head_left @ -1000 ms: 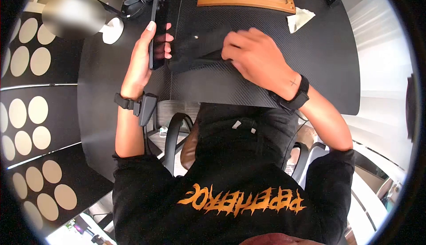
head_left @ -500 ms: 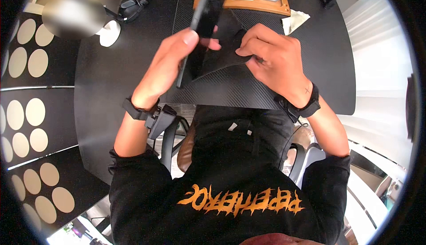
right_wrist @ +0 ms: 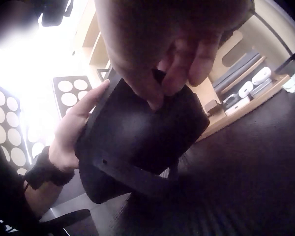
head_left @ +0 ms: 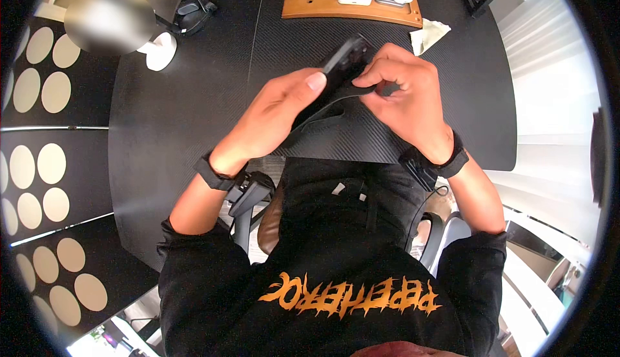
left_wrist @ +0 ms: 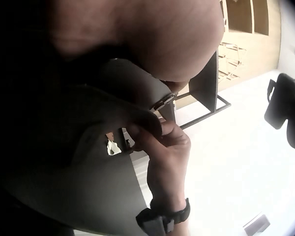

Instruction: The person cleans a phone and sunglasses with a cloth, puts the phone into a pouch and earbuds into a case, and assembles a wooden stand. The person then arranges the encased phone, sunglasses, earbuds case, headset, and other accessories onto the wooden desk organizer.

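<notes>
My left hand (head_left: 278, 108) grips a black smartphone (head_left: 342, 63) over the desk, its thumb lying along the near side. The phone tilts with its camera end toward my right hand (head_left: 410, 95). Thumb and fingers of the right hand pinch the edge of a thin dark cloth (right_wrist: 137, 128). In the head view the cloth hangs under and beside the phone, close over the desk. From the left wrist, the cloth (left_wrist: 105, 118) spreads in front of the phone, and the right hand (left_wrist: 164, 157) holds its corner. Much of the phone is hidden behind the cloth in the right wrist view.
A wooden organizer (head_left: 303, 9) with several white cases stands at the back of the black desk (head_left: 187, 111). A crumpled pale tissue (head_left: 427, 36) lies to its right. At the back left are a black strapped device (head_left: 192, 16) and a white round base (head_left: 161, 53).
My left hand has carried the phone rightward and tilted it, bringing it to the cloth. The right hand has lifted the cloth's edge and shifted slightly right, still pinching it.
</notes>
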### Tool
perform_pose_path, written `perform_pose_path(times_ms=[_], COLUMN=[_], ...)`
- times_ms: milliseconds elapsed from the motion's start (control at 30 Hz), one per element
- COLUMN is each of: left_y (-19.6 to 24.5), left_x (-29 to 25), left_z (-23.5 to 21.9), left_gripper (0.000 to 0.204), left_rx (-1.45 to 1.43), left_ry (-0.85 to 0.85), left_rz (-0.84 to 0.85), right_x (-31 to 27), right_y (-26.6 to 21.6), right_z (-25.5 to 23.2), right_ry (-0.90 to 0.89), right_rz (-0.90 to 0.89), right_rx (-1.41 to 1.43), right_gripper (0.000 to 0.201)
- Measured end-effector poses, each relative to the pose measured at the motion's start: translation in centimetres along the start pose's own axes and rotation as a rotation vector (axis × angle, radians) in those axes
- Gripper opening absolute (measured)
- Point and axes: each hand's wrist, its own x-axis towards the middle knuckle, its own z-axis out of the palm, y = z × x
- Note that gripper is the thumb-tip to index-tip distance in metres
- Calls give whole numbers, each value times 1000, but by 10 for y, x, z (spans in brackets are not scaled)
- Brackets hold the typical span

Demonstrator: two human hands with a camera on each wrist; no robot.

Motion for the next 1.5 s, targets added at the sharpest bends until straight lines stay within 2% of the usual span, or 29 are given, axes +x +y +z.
perform_pose_path(times_ms=[67, 100, 167, 200, 233, 267, 333, 367, 433, 567, 633, 667, 733, 867, 933, 967, 1000, 1067, 1100, 1333, 1500], left_y=[-1, -1, -16, -24, -29, -32, -36, -37, -38, -43, -47, -48, -49, -37, -29, -29, -31, -35, -32, -25, -22], left_x=[1, 4, 10, 13, 16, 18, 21, 23, 27, 27, 28, 28, 28, 28, 30, 28, 26, 21, 20, 20, 25], left_z=[9, 11, 19, 22, 25, 27, 32, 34, 35, 35, 35, 35, 34, 28, 16, 10, 6, 1, 2, 9, 7], left_gripper=[44, 47, 47, 47, 52, 52, 51, 51, 58, 66, 72, 72, 69, 64, 58, 57, 57, 60, 63, 71, 70], left_rx=[59, 26, 82, 141, 88, 85, 117, 113, 63, 219, 380, 377, 459, 497, 417, 632, 633, 995, 948, 1108, 886], left_ry=[56, 33, 62, 88, 115, 114, 174, 167, 204, 232, 260, 255, 251, 211, 208, 237, 236, 321, 301, 359, 389], left_rz=[79, 19, 45, 72, 44, 45, 62, 61, 72, 93, 100, 95, 122, 113, -2, 66, 68, 263, 186, 138, 119], right_x=[-2, -3, -3, -3, -3, -2, -2, -4, -9, -4, -6, -8, -10, -18, -23, -25, -27, -32, -35, -40, -40], right_y=[4, 6, 8, 7, 7, 8, 11, 15, 24, 25, 24, 22, 15, 14, 16, 16, 16, 20, 23, 20, 24], right_z=[0, -1, -3, -6, -9, -12, -19, -17, -10, -24, -27, -26, -23, -21, -24, -25, -25, -27, -27, -25, -28], right_ry=[-12, -29, -50, -96, -141, -141, -259, -256, -256, -382, -534, -533, -441, -338, -324, -320, -303, -286, -271, -181, -115], right_rz=[17, 49, 77, 151, 225, 226, 358, 365, 542, 592, 717, 724, 864, 955, 1033, 1031, 1051, 1068, 1076, 1070, 1019], right_rx=[-19, -47, -76, -63, -52, -57, 85, 82, 468, 536, 594, 596, 692, 667, 631, 632, 654, 676, 698, 681, 625], right_gripper=[21, 20, 20, 19, 18, 18, 18, 18, 21, 24, 30, 30, 33, 32, 33, 33, 34, 34, 34, 38, 42])
